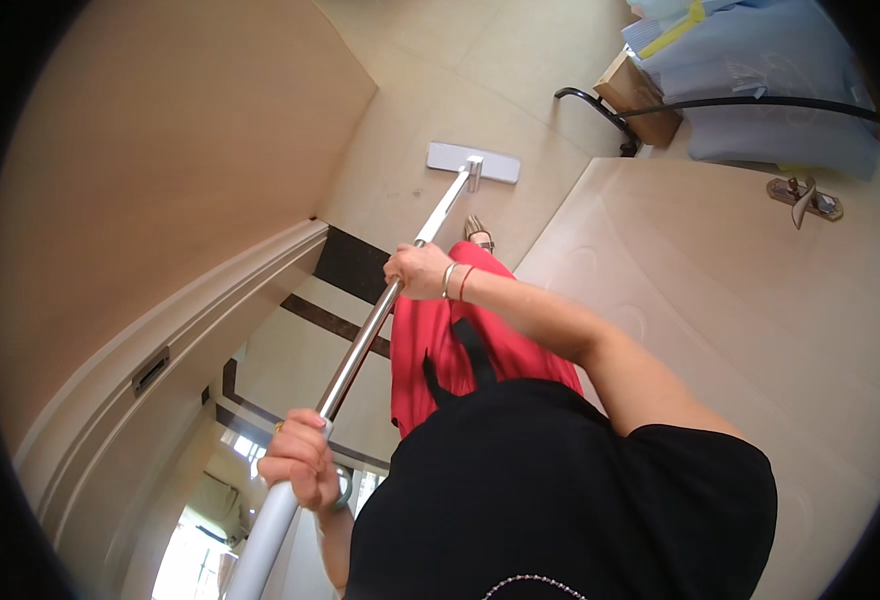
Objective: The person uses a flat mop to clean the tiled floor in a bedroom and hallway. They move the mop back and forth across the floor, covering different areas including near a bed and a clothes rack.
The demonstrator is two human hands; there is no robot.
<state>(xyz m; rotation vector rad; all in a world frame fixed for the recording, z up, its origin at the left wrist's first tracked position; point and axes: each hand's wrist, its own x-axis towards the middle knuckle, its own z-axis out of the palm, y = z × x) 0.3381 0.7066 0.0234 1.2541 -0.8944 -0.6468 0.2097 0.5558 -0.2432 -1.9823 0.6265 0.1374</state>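
The lower part of the long silver metal mop pole [380, 320] runs out of the frame at the bottom left, so its end cannot be seen, and the bright window area there is washed out. The person's black top fills the lower centre and hides most of the body; below the red trousers only one sandalled foot [478, 233] shows, just under the mop head. The other foot is hidden.

The left hand [300, 462], in the lower left of the frame, is closed around the pole near its upper grip, with a ring on one finger. The right hand [420, 270], near the centre, is wrapped around the pole farther down, with thin bangles at the wrist. The pole slants from lower left up to the flat white rectangular mop head [473, 162], which lies flat on the pale beige tiled floor [410, 130] in the upper centre.

At the upper right, a pale blue plastic-wrapped bundle [760, 70] with a yellow strip sits partly cut off by the dark rim of the picture; what it contains cannot be made out. Just left of it stands a brown cardboard box [638, 95], with a curved black metal leg [600, 110] passing in front. A cream-coloured door [720, 300] with a metal lever handle [805, 198] fills the right side. A cream wall [160, 180] and a moulded door frame fill the left.
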